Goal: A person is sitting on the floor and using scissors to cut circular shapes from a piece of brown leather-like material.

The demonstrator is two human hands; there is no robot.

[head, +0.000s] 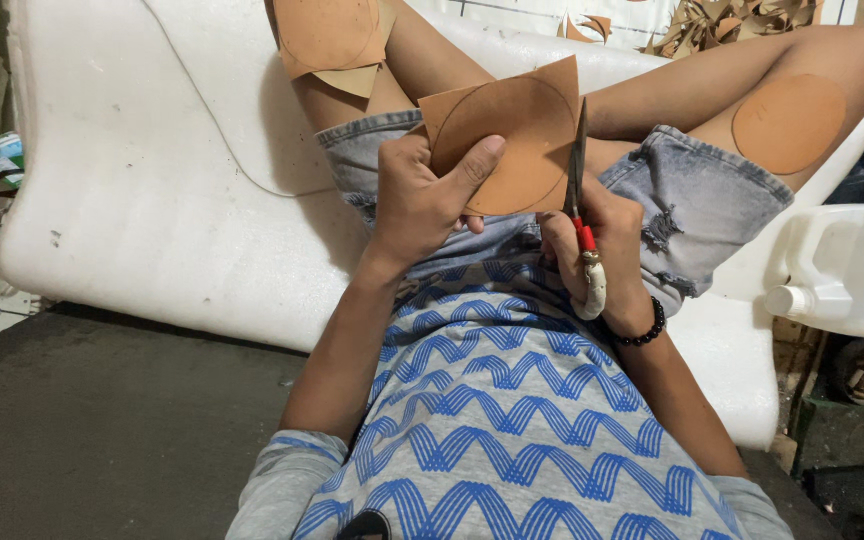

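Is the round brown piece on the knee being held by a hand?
No, the round brown piece lies alone on the knee; both hands are elsewhere.

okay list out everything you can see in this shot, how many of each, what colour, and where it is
Marked square sheet: one, tan, held over the lap.
Scissors: one pair, red at the handle, at the sheet's right edge.
Cut disc: one, tan, on the right knee.
Stacked pieces: several, tan, on the left thigh.
Offcuts: a pile, tan, top of frame.
Foam pad: one, white, under the legs.
Jug: one, white, right edge.
Bead bracelet: one, black, right wrist.
Left hand: grips the sheet.
Right hand: holds the scissors.
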